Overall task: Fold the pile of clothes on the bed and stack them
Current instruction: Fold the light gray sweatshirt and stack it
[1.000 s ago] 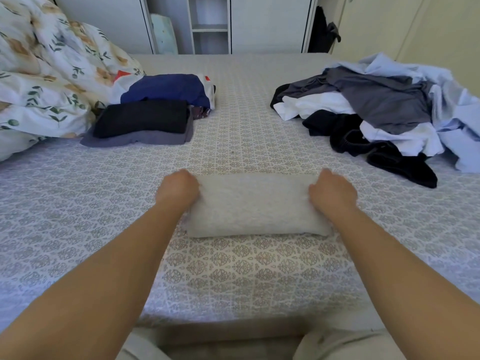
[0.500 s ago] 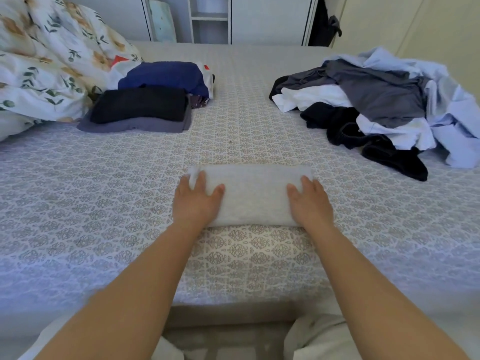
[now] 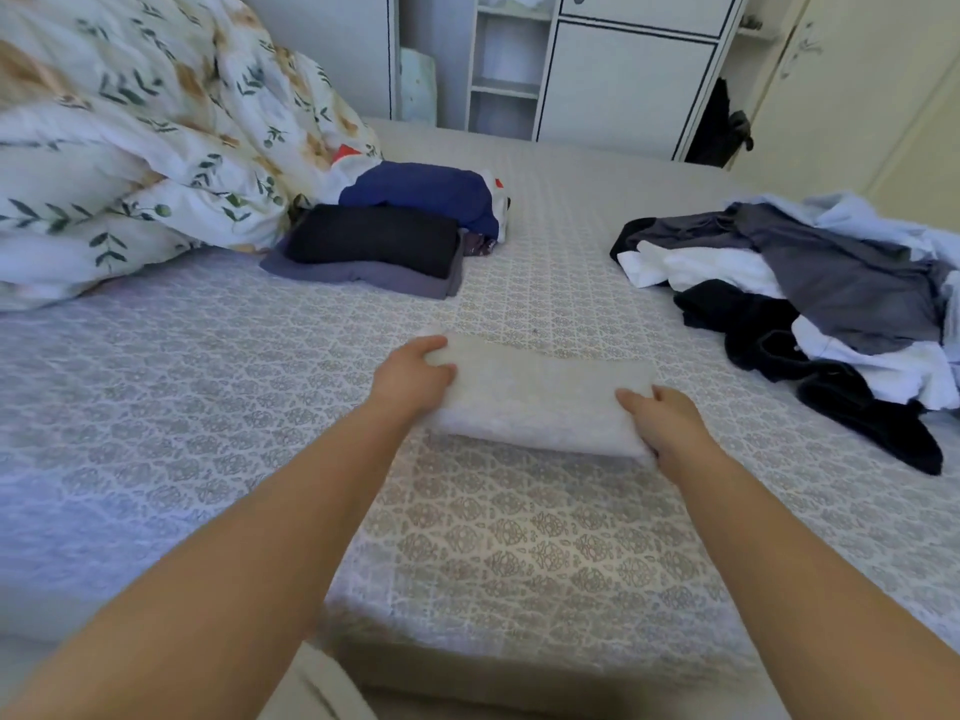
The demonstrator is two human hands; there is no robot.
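A folded light grey garment (image 3: 535,397) sits in the middle of the patterned bed (image 3: 519,553), its near edge raised a little off the sheet. My left hand (image 3: 413,379) grips its left end and my right hand (image 3: 662,420) grips its right near corner. At the back left lies a stack of folded clothes (image 3: 379,252): a black piece on grey ones, with a dark blue piece (image 3: 426,192) behind. An unfolded pile of clothes (image 3: 810,283), grey, white, black and pale blue, spreads over the right side of the bed.
A floral duvet (image 3: 135,148) is bunched up at the far left, touching the folded stack. White cupboards and an open shelf (image 3: 509,65) stand behind the bed. A dark item hangs at the back right (image 3: 719,122). The bed's near edge (image 3: 467,662) runs below my arms.
My hands went from pressing flat on top of the folded grey garment to gripping its two ends, and its near edge has lifted. The view has swung slightly left.
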